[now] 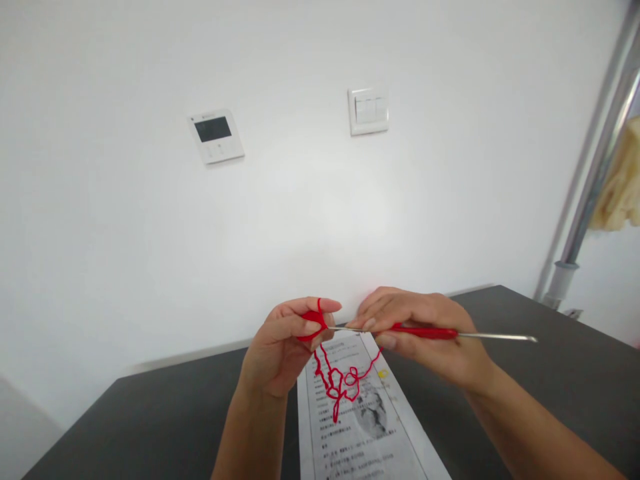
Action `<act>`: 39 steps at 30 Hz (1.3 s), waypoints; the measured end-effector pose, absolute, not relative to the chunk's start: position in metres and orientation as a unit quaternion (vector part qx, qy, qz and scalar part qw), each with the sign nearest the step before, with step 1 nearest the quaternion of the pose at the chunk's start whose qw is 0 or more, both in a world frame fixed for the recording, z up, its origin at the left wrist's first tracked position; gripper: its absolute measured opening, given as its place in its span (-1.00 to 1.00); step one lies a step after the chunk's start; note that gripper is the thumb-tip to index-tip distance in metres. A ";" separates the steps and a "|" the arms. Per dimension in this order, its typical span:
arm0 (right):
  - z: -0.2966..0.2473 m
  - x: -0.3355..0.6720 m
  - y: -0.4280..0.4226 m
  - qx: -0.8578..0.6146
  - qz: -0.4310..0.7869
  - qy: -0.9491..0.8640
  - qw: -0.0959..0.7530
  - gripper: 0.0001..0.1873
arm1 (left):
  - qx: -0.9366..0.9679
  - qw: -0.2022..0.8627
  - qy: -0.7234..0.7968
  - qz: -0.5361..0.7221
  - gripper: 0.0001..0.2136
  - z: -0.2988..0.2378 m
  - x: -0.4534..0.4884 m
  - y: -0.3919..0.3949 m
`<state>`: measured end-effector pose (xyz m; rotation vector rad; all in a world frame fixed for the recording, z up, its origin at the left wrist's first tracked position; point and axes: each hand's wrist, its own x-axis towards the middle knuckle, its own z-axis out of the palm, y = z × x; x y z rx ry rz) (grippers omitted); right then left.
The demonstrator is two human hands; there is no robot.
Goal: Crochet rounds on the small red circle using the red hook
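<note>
My left hand [287, 337] pinches a small piece of red crochet work [314, 323] between thumb and fingers, with a strand of yarn looped over the index finger. My right hand [425, 327] is closed around a double-ended crochet hook [430, 333] with a red handle and metal shafts. The hook's left tip meets the crochet work at my left fingertips; its other end points out to the right. Loose red yarn [336, 390] hangs in tangled loops below my hands and runs up toward my right hand.
A printed sheet [345, 447] with text and a grey picture lies on the dark table [165, 413] beneath my hands. Behind is a white wall with a panel [217, 137] and a light switch [369, 111]. A metal pole [595, 167] and pale yellow cloth [620, 180] are at right.
</note>
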<state>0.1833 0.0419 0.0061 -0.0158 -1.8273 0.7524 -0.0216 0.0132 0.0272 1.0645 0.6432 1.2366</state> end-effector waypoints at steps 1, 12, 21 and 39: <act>0.004 0.180 0.042 -0.024 0.388 -0.733 0.558 -0.94 | 0.478 0.624 0.288 0.547 -0.79 0.028 -0.022 0.012; -0.008 0.138 0.040 -0.039 0.635 -0.436 0.637 -0.87 | 0.520 0.514 0.336 0.594 -0.89 0.025 -0.015 0.007; -0.022 0.131 0.052 -0.001 0.752 -0.325 0.574 -0.79 | 0.579 0.465 0.364 0.562 -0.97 0.024 -0.016 0.011; -0.001 0.156 0.049 -0.093 0.570 -0.470 0.667 -0.88 | 0.512 0.497 0.352 0.607 -0.89 0.015 0.001 0.018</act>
